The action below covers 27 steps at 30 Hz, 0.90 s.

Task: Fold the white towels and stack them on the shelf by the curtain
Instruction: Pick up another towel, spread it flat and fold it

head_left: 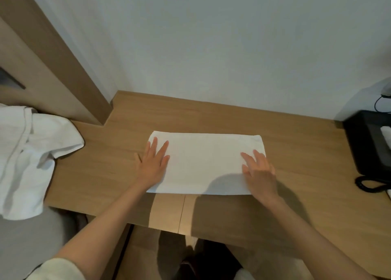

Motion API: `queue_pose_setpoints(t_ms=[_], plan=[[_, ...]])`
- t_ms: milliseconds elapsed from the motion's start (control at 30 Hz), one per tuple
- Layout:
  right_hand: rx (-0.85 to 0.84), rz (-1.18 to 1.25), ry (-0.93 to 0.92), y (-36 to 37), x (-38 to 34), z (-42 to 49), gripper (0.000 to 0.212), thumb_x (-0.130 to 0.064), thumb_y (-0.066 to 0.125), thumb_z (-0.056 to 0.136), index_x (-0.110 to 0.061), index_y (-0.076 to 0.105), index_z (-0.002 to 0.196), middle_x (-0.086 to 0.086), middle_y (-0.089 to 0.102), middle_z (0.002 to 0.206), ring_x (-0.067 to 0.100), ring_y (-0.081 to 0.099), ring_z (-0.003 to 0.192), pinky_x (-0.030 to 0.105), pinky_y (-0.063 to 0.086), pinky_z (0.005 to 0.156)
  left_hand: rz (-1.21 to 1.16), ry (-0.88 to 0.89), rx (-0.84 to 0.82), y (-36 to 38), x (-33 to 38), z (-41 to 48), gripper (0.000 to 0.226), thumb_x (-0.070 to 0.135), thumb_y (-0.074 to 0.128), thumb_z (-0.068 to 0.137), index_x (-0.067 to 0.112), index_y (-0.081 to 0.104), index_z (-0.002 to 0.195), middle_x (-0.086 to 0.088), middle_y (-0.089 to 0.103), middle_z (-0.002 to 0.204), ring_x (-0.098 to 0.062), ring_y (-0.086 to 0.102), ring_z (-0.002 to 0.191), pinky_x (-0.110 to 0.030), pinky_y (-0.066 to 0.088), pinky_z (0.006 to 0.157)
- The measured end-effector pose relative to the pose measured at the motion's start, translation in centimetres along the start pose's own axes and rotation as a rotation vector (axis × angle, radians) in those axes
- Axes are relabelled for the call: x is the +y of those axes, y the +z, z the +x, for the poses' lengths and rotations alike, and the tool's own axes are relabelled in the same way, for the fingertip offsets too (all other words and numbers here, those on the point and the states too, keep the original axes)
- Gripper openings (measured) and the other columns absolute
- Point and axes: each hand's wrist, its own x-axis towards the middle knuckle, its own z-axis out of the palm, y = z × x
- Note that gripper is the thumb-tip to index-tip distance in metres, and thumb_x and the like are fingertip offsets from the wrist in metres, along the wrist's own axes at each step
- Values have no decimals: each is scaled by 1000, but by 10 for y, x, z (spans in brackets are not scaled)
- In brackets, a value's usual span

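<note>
white towel (204,163) is lying flat on the wooden desk (110,161), already folded into a neat rectangle with its long side running left to right, and its near edge sits close to the front edge of the desk. the left hand (152,165) lies on the left end with fingers straight and spread, and the right hand (259,171) does the same on the right end. neither one is gripping anything, they're just pressing flat. my guess is they're smoothing it out and pinning both ends so the layers don't creep before the next fold, probably one end over the other since it looks too long for a stack.

the pile of white cloth (27,157) is bunched up at the left, draped over the desk edge, so i'd say there's more waiting to be folded and the task isn't far along. could be towels, can't really tell from here.

black phone (368,144) sits at the far right with its coiled cord, well apart from the towel, so it shouldn't get in the way. no shelf or curtain visible in this view, so the stacking spot is somewhere off camera.
</note>
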Motion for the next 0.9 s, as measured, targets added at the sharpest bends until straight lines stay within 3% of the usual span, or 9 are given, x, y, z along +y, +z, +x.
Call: queue_pose_setpoints(t_ms=[67, 133, 233, 333, 467, 633, 767, 900], plan=[[-19, 104, 116, 3, 2, 2, 47, -30, 36, 101, -30, 29, 148, 0, 13, 160, 23, 14, 145, 41, 16, 116, -80, -43, 30, 3, -10, -18, 52, 42, 22, 102, 36, 6, 151, 3, -10, 159, -26, -9, 146, -50, -3, 115], [-18, 181, 206, 4, 0, 6, 50, -30, 38, 100, -27, 26, 149, 4, 11, 159, 26, 15, 144, 41, 17, 116, -255, -59, 81, 4, -15, -33, 53, 38, 28, 102, 27, 13, 152, 0, 2, 159, -26, 7, 145, -44, 12, 115], [34, 250, 295, 4, -3, 15, 50, -30, 43, 98, -25, 32, 146, 11, 26, 152, 32, 23, 137, 41, 22, 112, -476, -111, 184, 1, -12, -38, 49, 27, 37, 101, 16, 28, 148, -4, 25, 152, -20, 30, 136, -32, 28, 107], [44, 306, 325, 4, -2, 21, 48, -33, 49, 95, -29, 38, 142, 11, 33, 143, 35, 29, 126, 41, 27, 106, -460, -180, 208, -6, -9, -27, 48, 23, 45, 99, 16, 35, 145, -8, 36, 146, -24, 35, 134, -34, 30, 107], [10, 354, 329, 1, 6, 27, 48, -38, 52, 93, -35, 39, 138, 11, 35, 132, 35, 35, 118, 40, 30, 103, -557, -261, 107, -11, -7, -13, 49, 25, 48, 97, 26, 35, 144, -9, 31, 143, -27, 38, 130, -35, 31, 105], [-91, 370, 231, 1, 15, 30, 48, -38, 48, 97, -32, 33, 143, 8, 44, 139, 31, 38, 124, 38, 30, 105, -536, -152, 76, -14, -8, -6, 49, 23, 48, 98, 23, 34, 145, 3, 33, 151, -20, 32, 137, -33, 27, 109], [-38, 494, 131, -6, 17, 25, 41, -23, 55, 95, -22, 46, 136, -5, 48, 140, 23, 47, 124, 28, 33, 97, -584, -79, 96, -20, -14, -9, 38, 16, 53, 96, 22, 50, 133, 3, 45, 143, -18, 39, 132, -26, 30, 104], [35, 599, 103, -14, 12, 13, 33, -23, 58, 93, -27, 54, 126, -9, 53, 133, 14, 48, 119, 26, 35, 94, -598, -28, 116, -29, -21, -20, 34, 15, 56, 94, 20, 56, 128, 2, 50, 137, -17, 42, 129, -22, 30, 102]])
